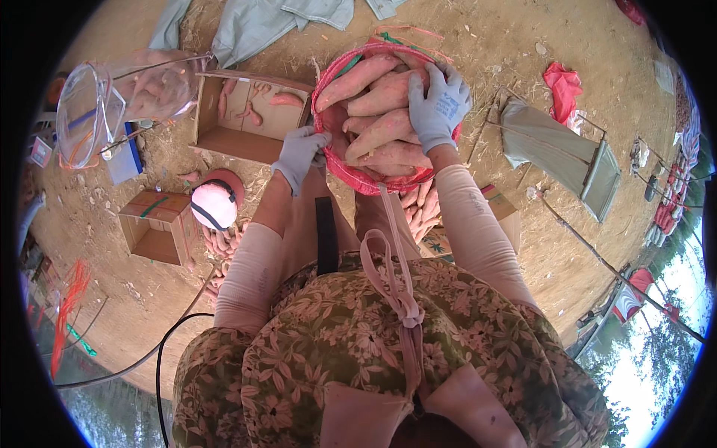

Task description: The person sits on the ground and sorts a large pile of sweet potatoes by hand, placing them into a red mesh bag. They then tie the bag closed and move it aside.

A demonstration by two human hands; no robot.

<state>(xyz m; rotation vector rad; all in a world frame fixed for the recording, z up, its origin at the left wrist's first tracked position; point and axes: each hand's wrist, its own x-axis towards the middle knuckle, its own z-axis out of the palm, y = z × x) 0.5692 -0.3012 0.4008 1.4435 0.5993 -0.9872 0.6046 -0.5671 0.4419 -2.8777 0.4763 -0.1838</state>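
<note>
A red mesh sack (358, 182) stands before me, its mouth wide and full of sweet potatoes (383, 131). In a grey work glove, my left hand (301, 154) pinches the sack's rim at its left side. My right hand (441, 103), gloved alike, lies with spread fingers at the sack's right edge, touching the sweet potatoes there; whether it grips one I cannot tell. Green and orange strings (411, 39) stick out at the sack's far edge.
Left of the sack lies a cardboard box (241, 143) with a few small sweet potatoes. Further left are a clear plastic bag (151, 84) of sweet potatoes, a smaller box (157, 224) and a pink cap (214, 206). A grey-green sheet on a frame (552, 148) stands right.
</note>
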